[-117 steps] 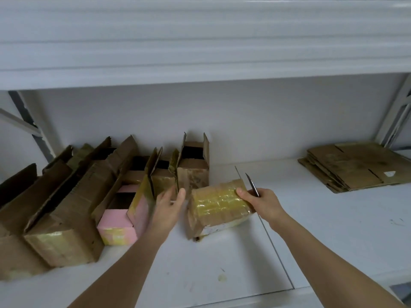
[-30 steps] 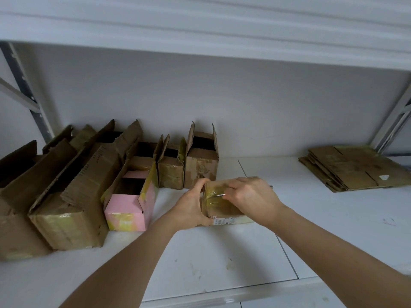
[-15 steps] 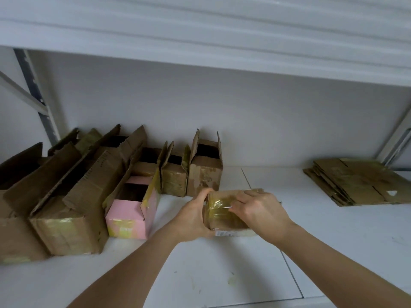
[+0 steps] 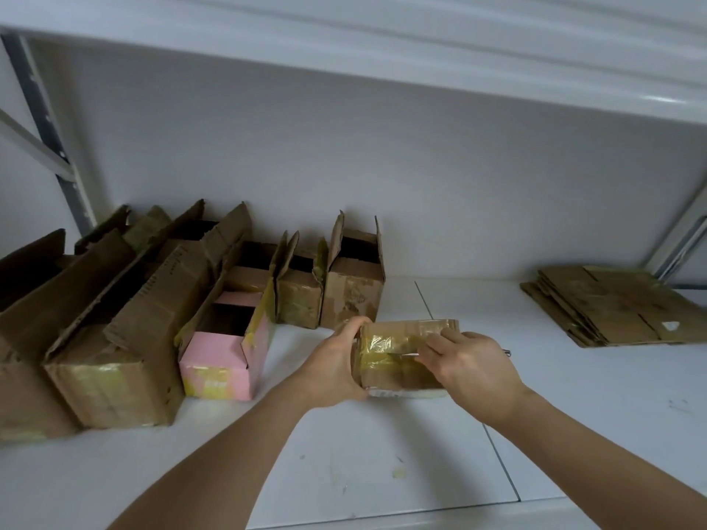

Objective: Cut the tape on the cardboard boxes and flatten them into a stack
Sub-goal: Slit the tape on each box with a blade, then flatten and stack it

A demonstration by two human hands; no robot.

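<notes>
Now left hand (image 4: 333,371) fingers curl round the small brown taped box (image 4: 398,353) on the white shelf (image 4: 382,468); right hand (image 4: 465,371) pinches a thin metal blade (image 4: 401,354), tip against glossy, crinkly tape btwn both thumbs.

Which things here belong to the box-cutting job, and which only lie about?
Job: taped box, left hand, right hand, blade, open boxes, pink box, flattened stack.
Lying about: shelf, upright post.

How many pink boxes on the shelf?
1: the pink box stands open-topped left of the left hand, among brown boxes. Others could be hidden behind those.
</notes>
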